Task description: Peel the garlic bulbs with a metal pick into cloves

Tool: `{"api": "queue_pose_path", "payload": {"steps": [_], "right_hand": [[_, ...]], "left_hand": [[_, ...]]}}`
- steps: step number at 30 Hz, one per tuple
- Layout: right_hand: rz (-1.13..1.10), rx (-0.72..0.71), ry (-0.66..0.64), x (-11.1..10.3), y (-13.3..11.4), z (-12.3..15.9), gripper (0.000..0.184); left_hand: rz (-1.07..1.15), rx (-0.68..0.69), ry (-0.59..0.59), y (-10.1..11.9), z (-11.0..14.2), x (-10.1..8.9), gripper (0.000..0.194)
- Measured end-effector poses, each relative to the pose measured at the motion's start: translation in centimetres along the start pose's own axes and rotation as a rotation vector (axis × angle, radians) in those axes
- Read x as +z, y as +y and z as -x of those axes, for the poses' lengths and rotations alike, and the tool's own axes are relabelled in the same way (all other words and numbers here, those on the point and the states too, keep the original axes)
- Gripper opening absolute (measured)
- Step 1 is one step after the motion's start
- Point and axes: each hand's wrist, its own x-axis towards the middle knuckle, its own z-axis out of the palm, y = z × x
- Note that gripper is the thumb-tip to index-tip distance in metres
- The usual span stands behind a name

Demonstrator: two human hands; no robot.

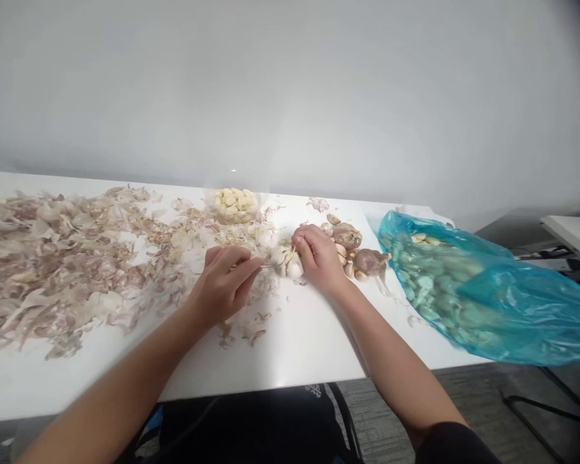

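Observation:
My left hand is closed in a pinch, thumb against forefinger, beside a partly peeled white garlic bulb. A thin pale sliver seems to stick out from its fingertips, too small to make out. My right hand is curled with its fingers closed at the top and right side of that bulb, gripping it low over the table. Right behind this hand lie two purplish garlic bulbs and several loose unpeeled cloves.
A clear bowl of peeled cloves stands at the back. Dry garlic skins cover the left of the white table. On the right, a blue plastic bag with cloves inside overhangs the front edge. A grey wall rises behind.

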Motion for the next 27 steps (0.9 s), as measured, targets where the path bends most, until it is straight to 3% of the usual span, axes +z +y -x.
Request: {"api": "queue_pose_path", "payload": {"steps": [5, 13, 27], "right_hand": [[0.128, -0.068, -0.073, 0.3, -0.1, 0.4, 0.026], [0.155, -0.091, -0.117, -0.5, -0.1, 0.1, 0.029], [0.165, -0.094, -0.116, -0.9, -0.5, 0.1, 0.025]], "left_hand": [[-0.068, -0.034, -0.101, -0.2, 0.2, 0.3, 0.01], [-0.026, -0.121, -0.126, -0.7, 0.3, 0.6, 0.009], [-0.084, -0.078, -0.191, 0.0, -0.3, 0.1, 0.011]]}}
